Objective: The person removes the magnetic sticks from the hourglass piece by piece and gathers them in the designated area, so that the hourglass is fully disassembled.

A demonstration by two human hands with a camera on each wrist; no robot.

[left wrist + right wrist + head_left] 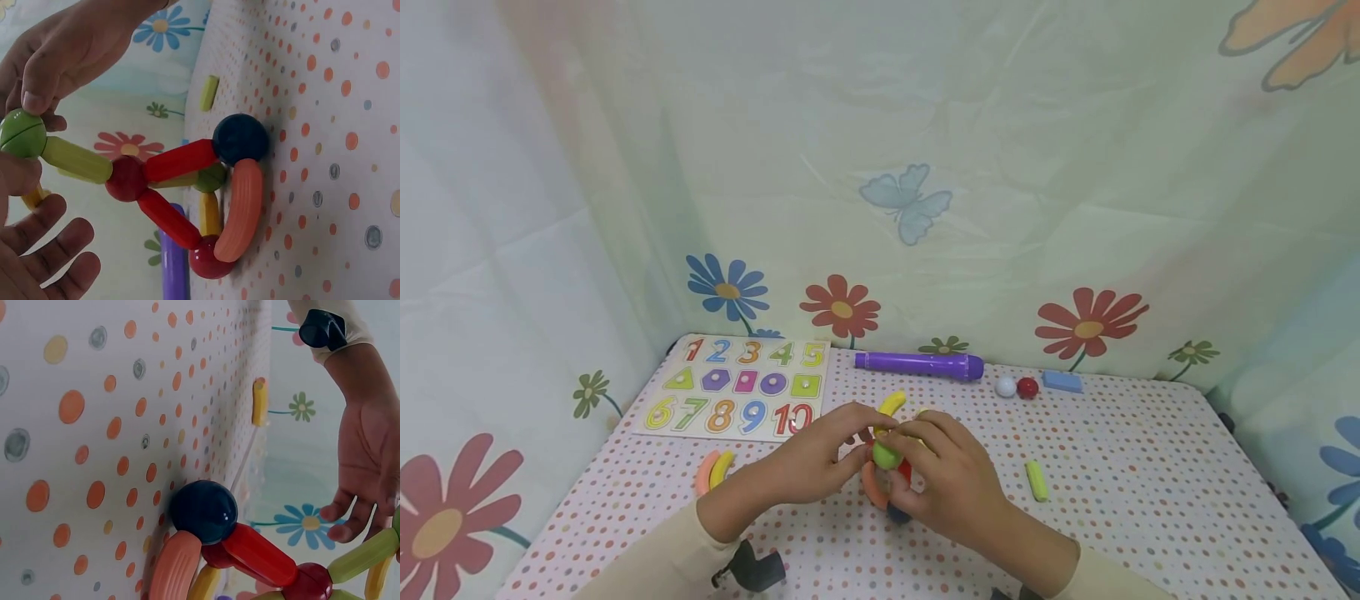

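A figure of magnetic balls and sticks stands on the table between both hands. At its top is a green ball, with a light green stick leading down to a red ball. Red sticks, a dark blue ball and a salmon curved stick form the lower part. My left hand pinches the green ball, its other fingers spread. From the opposite side my right hand grips the same ball with thumb and forefinger. A yellow curved stick juts out beside the ball, its joint hidden by fingers.
A number and shape puzzle board lies at the back left. Behind the figure rest a purple tube, white ball, red ball and blue block. Loose sticks include a light green one and yellow one.
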